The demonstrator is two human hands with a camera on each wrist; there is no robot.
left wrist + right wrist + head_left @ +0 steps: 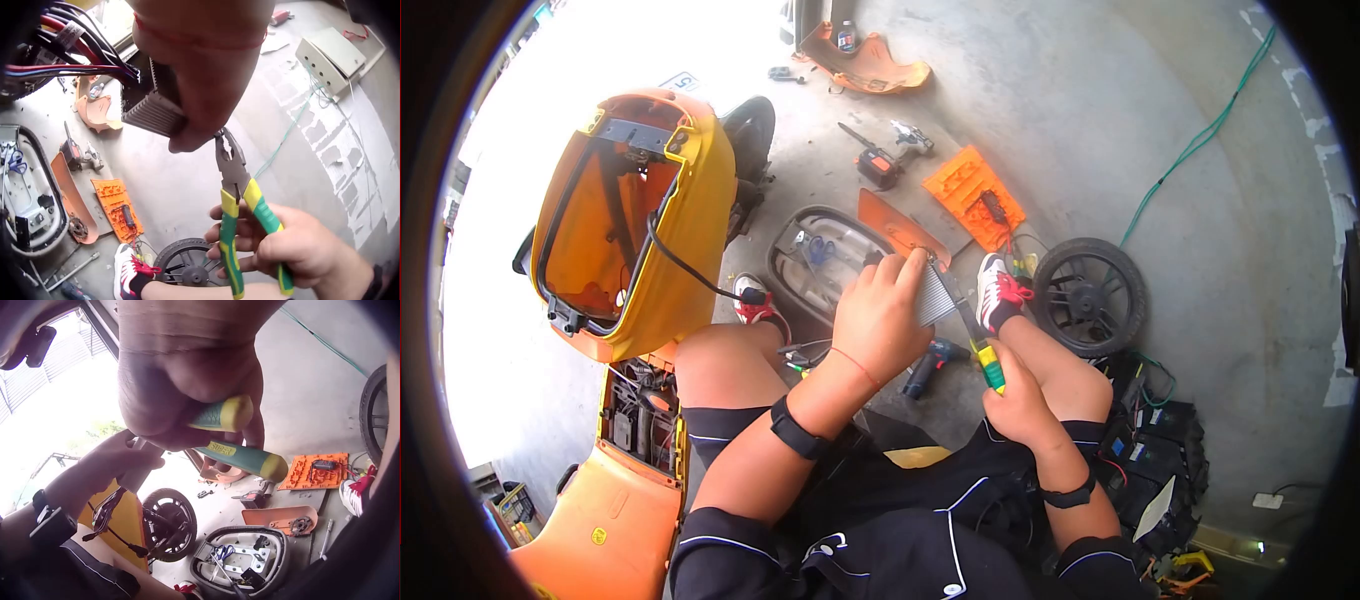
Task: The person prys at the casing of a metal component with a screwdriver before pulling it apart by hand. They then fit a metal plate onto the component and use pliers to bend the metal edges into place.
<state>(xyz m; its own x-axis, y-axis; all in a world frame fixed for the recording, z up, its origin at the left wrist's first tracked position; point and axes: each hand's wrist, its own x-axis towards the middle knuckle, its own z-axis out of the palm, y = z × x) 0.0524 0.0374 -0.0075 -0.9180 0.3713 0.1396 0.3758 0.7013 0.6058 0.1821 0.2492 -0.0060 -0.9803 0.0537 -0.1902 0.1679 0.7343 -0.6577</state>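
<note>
My left hand point(885, 310) grips a finned metal box point(937, 298); in the left wrist view the hand point(209, 75) covers one side of the box point(153, 112), and a bundle of wires point(94, 69) comes out of its end. Green and yellow pliers point(234, 172) are in my right hand point(294, 244), fingers around the spread handles. The pliers' jaws stand slightly apart right by the left hand's fingers; whether they touch anything is hidden. In the right wrist view, my right hand point(194, 381) hides the jaws.
A yellow-orange scooter body point(710, 190) stands at the left. On the floor lie a seat base point(785, 225), an orange panel point(975, 190), a wheel point(1090, 297), a cordless drill point(925, 370) and a red-black tool point(878, 168). Black battery packs point(1165, 440) sit at the right.
</note>
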